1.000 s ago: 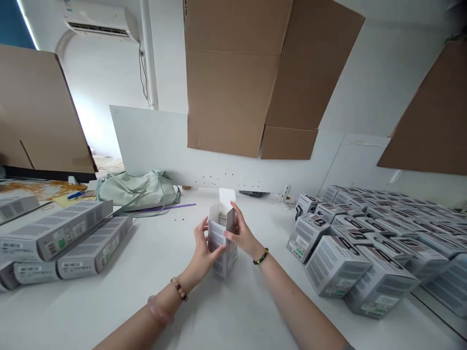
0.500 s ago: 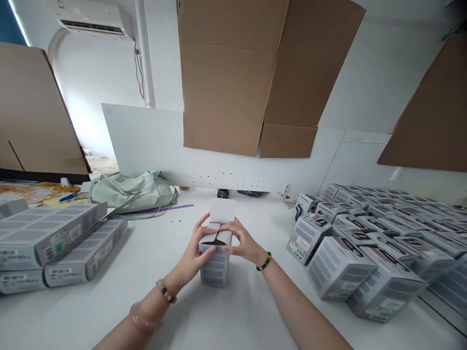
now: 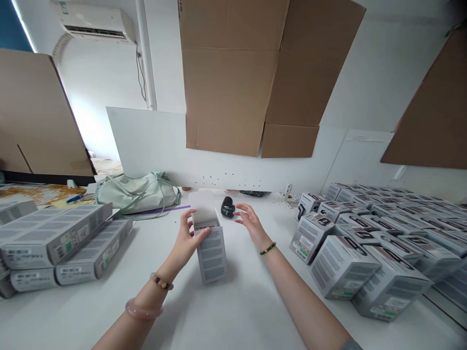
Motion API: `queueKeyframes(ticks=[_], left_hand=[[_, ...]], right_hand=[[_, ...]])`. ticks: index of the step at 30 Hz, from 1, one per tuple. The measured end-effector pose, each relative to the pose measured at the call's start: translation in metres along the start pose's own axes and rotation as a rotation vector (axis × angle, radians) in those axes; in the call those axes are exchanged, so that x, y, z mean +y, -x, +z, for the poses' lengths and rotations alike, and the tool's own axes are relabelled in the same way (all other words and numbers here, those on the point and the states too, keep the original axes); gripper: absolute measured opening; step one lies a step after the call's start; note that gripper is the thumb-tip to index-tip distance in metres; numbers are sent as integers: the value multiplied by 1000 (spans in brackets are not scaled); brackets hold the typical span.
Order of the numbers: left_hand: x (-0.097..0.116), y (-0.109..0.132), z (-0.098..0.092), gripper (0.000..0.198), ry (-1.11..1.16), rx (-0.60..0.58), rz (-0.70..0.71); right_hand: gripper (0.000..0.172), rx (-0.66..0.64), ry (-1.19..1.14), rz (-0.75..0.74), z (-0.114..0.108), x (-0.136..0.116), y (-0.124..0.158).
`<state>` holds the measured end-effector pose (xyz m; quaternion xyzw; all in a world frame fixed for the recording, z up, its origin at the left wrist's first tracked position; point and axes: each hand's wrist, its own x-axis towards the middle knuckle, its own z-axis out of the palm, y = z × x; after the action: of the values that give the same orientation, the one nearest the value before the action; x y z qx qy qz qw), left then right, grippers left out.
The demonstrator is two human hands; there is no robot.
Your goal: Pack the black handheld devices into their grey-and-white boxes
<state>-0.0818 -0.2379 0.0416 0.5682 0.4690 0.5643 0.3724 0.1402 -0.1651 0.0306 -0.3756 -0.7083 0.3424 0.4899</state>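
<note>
In the middle of the white table stands a small grey-and-white carton (image 3: pixel 212 255), tilted slightly, with a white flap raised at its top. My left hand (image 3: pixel 188 238) grips it at the upper left, thumb on the near face and fingers behind the top edge. Just behind the carton lies a rounded black device (image 3: pixel 228 208); its exact kind is unclear. My right hand (image 3: pixel 251 224) is off the carton, fingers apart and curved, with the fingertips right beside the black device. Whether they touch it I cannot tell. The carton's inside is mostly hidden.
Rows of similar cartons (image 3: pixel 345 265) fill the right side. Flat long boxes (image 3: pixel 83 248) are stacked at the left. A pale green bag (image 3: pixel 140 194) and a purple strip lie at the back left. A white bracket-like piece (image 3: pixel 288 193) stands near the back wall.
My right hand has let go of the carton top and moved right, beside the black device. The carton now leans in my left hand, and more of the black device shows.
</note>
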Motion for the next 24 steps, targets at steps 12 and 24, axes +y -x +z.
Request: queueKeyframes(ticks=[12,24], left_hand=[[-7,-4,-1,50,52,-29,-174],[8,15,9,64,74,-110,14]], right_hand=[[31,90,461,139,48,47,-72],[27,596,170,-467,-11,-113,-26]])
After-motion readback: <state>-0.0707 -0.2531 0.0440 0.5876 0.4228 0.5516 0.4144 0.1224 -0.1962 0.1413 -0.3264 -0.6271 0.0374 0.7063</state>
